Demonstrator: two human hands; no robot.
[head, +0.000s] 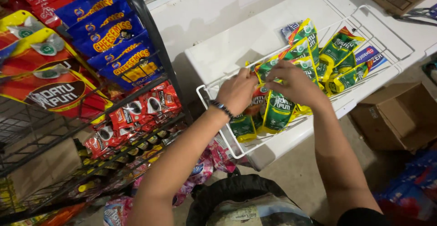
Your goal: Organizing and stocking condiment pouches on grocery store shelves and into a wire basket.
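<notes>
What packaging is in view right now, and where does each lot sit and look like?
Green-and-yellow pouches: flat sachets lying in the white wire basket; left hand and right hand touch the near ones.
Blue packets: dark rack, upper left, yellow lettering.
Red sachets: rack shelf below.
Red-and-yellow bags: far left.
Cardboard boxes: brown, right.

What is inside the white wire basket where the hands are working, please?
The white wire basket holds green-and-yellow sachets. Both hands, left and right, cover some.
</notes>
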